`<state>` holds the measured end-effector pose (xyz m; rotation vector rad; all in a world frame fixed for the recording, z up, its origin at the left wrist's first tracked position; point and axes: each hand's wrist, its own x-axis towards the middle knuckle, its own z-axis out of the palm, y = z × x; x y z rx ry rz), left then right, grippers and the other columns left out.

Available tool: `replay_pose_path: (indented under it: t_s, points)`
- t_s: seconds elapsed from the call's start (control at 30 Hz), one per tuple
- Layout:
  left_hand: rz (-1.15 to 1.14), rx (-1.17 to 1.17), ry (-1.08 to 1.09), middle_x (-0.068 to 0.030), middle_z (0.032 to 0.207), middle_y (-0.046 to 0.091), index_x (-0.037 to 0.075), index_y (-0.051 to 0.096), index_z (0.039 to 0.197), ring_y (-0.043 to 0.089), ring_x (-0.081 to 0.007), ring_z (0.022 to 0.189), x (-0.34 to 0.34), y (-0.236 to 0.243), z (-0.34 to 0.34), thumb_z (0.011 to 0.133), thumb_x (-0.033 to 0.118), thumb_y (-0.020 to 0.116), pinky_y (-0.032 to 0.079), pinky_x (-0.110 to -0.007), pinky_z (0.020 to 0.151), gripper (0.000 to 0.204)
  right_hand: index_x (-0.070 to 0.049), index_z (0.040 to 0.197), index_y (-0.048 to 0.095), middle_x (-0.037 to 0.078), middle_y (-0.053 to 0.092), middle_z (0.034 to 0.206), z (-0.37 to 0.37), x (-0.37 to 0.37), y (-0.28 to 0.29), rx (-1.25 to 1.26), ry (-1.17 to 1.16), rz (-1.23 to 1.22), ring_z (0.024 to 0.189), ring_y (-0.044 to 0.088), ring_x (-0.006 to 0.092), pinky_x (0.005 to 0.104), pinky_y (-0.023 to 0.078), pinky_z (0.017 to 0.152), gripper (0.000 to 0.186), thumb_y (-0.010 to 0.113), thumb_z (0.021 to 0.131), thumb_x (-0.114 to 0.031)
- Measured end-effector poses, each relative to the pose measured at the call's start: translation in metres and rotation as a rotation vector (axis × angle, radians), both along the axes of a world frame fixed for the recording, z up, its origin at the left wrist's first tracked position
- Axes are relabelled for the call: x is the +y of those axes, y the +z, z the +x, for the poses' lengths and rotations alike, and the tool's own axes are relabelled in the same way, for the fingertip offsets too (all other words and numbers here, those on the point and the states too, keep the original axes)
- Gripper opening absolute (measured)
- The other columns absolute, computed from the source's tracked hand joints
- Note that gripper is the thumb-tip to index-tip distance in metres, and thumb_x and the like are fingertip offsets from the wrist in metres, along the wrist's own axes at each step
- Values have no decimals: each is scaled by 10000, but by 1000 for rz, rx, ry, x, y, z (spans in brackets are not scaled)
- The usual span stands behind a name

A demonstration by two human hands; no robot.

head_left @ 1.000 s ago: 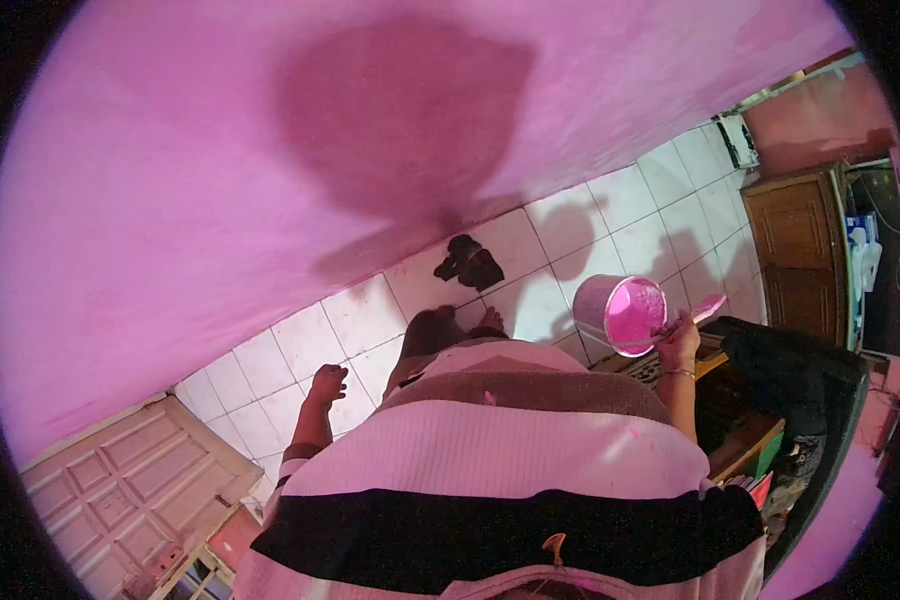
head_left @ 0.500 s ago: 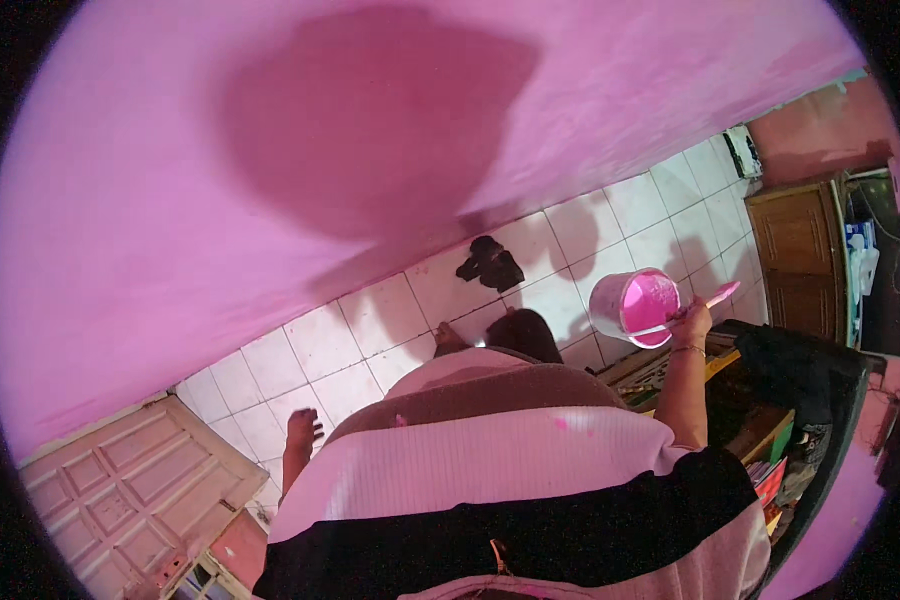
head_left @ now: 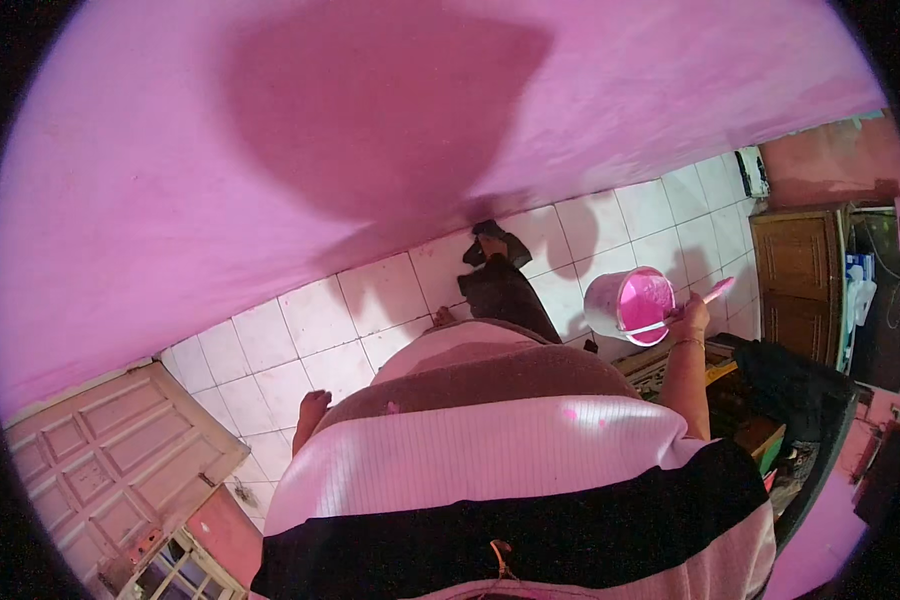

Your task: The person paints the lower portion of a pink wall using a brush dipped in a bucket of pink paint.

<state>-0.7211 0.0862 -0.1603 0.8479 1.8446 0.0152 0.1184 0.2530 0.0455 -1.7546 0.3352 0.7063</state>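
On my right side, my right hand (head_left: pixel 688 316) is closed around the handle of a white bucket (head_left: pixel 606 303) and a paintbrush. Pink paint (head_left: pixel 647 299) coats the inside of the tilted bucket. The pink bristles of the paintbrush (head_left: pixel 719 289) stick out beyond my fingers, away from the bucket. At my left hip hangs my left hand (head_left: pixel 314 408), its fingers loosely bent and nothing visible in it. One foot (head_left: pixel 490 246) is on a crumpled black cloth (head_left: pixel 513 250) close to the wall's base.
A pink wall (head_left: pixel 130 200) with a large shadow runs along the far side of the white tiled floor (head_left: pixel 310 320). A panelled door (head_left: pixel 110 470) stands at the left. To the right are a brown wooden cabinet (head_left: pixel 795 290) and a cluttered shelf with dark cloth (head_left: pixel 785 385) over it.
One foot has stepped forward onto the black cloth. My left hand has moved slightly toward my body, its fingers less spread. My right hand keeps hold of the bucket and paintbrush.
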Motion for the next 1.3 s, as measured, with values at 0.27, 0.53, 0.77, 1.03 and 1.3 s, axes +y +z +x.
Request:
replay_pose_path:
  t_s: [0.27,0.53,0.77,1.03,1.3]
  points:
    - [57,-37,128,-115,969,589,15,483,1193,594,-225,793,40,78,17,839,221,599,512,-357,608,426,-133,700,389,13,339,504,2,-19,-4,32,69,-63,412,371,173,355,357,415,240,524,860,-251]
    - [-3,-91,227,-82,801,588,48,620,840,583,-240,744,-1,41,-21,806,277,570,483,-389,611,237,-153,708,386,-5,326,507,-10,13,-6,-15,51,-24,415,360,155,355,358,426,221,532,851,-240]
    - [45,13,-113,-87,807,591,37,620,834,586,-243,748,-6,17,-6,810,269,563,487,-387,618,239,-143,672,373,0,317,483,13,11,-15,-11,-49,12,395,340,145,335,355,416,259,517,862,-246]
    - [65,109,-455,-93,813,595,25,621,828,588,-246,754,-65,12,-30,815,259,554,492,-384,625,243,-123,654,392,11,328,472,-28,25,11,23,45,8,392,352,168,382,365,442,268,497,873,-234]
    - [-96,-114,442,-105,902,598,-2,591,992,593,-253,783,50,85,36,840,235,549,503,-369,621,285,-135,678,385,-2,332,485,-14,-6,26,-35,-16,32,394,355,167,340,330,398,261,507,880,-244]
